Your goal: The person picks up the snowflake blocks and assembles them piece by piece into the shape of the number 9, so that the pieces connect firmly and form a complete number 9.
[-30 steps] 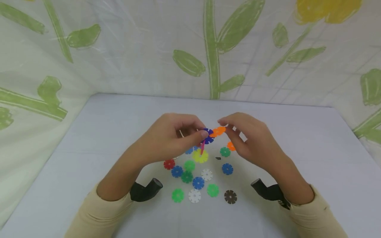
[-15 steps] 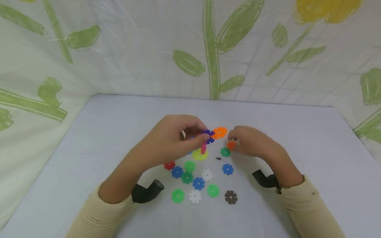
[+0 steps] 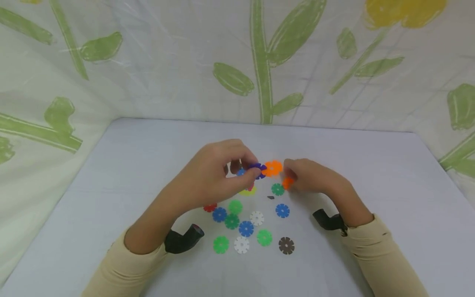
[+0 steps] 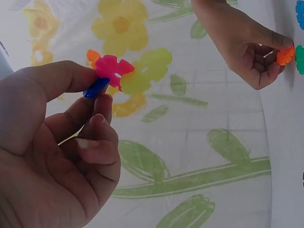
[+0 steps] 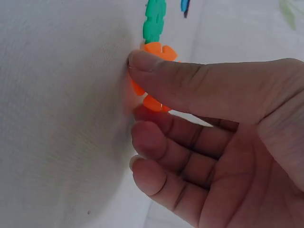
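Two beige sleeves (image 3: 386, 255) reached in from the near side, a black bracket (image 3: 184, 241) at the left wrist and another at the right. Nearest on the white table (image 3: 167, 276) lay a loose row of notched discs: a bright green disc (image 3: 221, 244) at left, a white disc (image 3: 241, 245), a second bright green disc (image 3: 264, 238) and, at right, a brown disc (image 3: 286, 246). Beyond them were a blue disc (image 3: 246, 228), a dark green disc (image 3: 232, 221), a second white disc (image 3: 257, 218) and, farther right, another blue disc (image 3: 282, 210). A small dark chip (image 3: 271, 197) lay past these, near a green disc (image 3: 278, 189). Just right of that, the right hand (image 3: 311, 175) was clamped on a loose orange disc (image 3: 287, 183), thumb across its face, down by the table. Left of centre, the left hand (image 3: 219, 173) pinched a dark blue disc (image 3: 260, 170) between thumb and finger, above the table. Joined to it were a raised orange disc (image 3: 273, 168) on the right, a pink disc (image 4: 111, 69) and, overlapping the pink, a yellow disc (image 4: 154, 66). At the far side hung a pale cloth (image 3: 178, 74) painted with green leaves and a yellow flower (image 3: 404, 12).
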`<state>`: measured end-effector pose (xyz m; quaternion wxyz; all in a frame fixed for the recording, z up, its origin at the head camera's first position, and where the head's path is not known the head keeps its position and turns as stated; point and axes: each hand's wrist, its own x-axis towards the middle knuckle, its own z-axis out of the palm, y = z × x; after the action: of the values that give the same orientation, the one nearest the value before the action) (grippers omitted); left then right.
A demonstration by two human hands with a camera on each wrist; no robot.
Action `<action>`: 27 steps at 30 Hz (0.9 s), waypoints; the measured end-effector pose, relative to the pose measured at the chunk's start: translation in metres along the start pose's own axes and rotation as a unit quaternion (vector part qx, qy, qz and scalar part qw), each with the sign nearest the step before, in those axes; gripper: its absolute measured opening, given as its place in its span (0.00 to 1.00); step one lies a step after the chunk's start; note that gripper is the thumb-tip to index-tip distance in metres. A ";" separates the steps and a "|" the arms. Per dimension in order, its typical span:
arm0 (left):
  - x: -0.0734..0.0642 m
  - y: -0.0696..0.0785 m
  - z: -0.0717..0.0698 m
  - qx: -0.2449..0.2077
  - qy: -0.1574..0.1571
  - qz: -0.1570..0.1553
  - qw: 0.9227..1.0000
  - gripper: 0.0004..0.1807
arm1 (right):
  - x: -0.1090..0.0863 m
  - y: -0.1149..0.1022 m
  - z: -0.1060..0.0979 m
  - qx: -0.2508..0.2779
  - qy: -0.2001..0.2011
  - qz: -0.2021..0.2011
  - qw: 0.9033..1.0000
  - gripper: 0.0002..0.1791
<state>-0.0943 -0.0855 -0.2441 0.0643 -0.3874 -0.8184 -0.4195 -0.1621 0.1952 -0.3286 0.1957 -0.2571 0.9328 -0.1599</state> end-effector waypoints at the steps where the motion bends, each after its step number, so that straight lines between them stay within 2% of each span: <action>1: 0.000 0.000 0.000 -0.004 -0.001 -0.005 1.000 0.02 | -0.001 0.000 -0.001 0.003 -0.002 -0.001 1.000 0.11; 4: 0.000 -0.002 0.000 -0.021 -0.002 -0.024 0.999 0.02 | -0.005 -0.003 -0.005 0.016 0.002 -0.004 1.000 0.10; 6: 0.000 -0.003 -0.001 -0.031 0.000 -0.035 0.999 0.01 | -0.008 -0.006 -0.009 0.030 0.020 -0.013 0.999 0.10; 9: 0.001 -0.005 -0.001 -0.050 0.008 -0.045 0.998 0.01 | -0.014 -0.013 -0.017 0.061 0.069 -0.047 0.995 0.11; 11: 0.001 -0.006 -0.001 -0.067 0.015 -0.046 0.997 0.02 | -0.017 -0.018 -0.020 0.089 0.121 -0.092 0.984 0.13; 13: 0.002 -0.007 -0.001 -0.085 0.021 -0.049 0.995 0.03 | -0.021 -0.024 -0.022 0.128 0.187 -0.154 0.962 0.14; 14: 0.002 -0.007 -0.001 -0.095 0.023 -0.050 0.994 0.03 | -0.022 -0.028 -0.022 0.155 0.221 -0.190 0.944 0.14; 16: 0.002 -0.007 -0.001 -0.111 0.021 -0.057 0.992 0.04 | -0.024 -0.038 -0.022 0.212 0.281 -0.258 0.900 0.11; 18: 0.002 -0.007 -0.001 -0.126 0.013 -0.065 0.990 0.04 | -0.027 -0.048 -0.020 0.262 0.324 -0.311 0.854 0.11; 20: 0.002 -0.007 -0.001 -0.144 0.002 -0.069 0.987 0.03 | -0.030 -0.059 -0.019 0.300 0.349 -0.343 0.819 0.15; 22: 0.002 -0.007 -0.002 -0.162 -0.010 -0.071 0.984 0.03 | -0.035 -0.068 -0.018 0.315 0.368 -0.351 0.801 0.19; 23: 0.002 -0.007 -0.003 -0.170 -0.015 -0.073 0.983 0.03 | -0.036 -0.071 -0.018 0.319 0.374 -0.353 0.796 0.20; 27: 0.002 -0.005 -0.005 -0.192 -0.028 -0.080 0.978 0.03 | -0.041 -0.078 -0.018 0.328 0.384 -0.362 0.784 0.20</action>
<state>-0.1000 -0.0902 -0.2430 -0.0679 -0.3376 -0.7527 -0.5612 -0.1053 0.1571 -0.2703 -0.1782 -0.4132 0.6605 -0.6011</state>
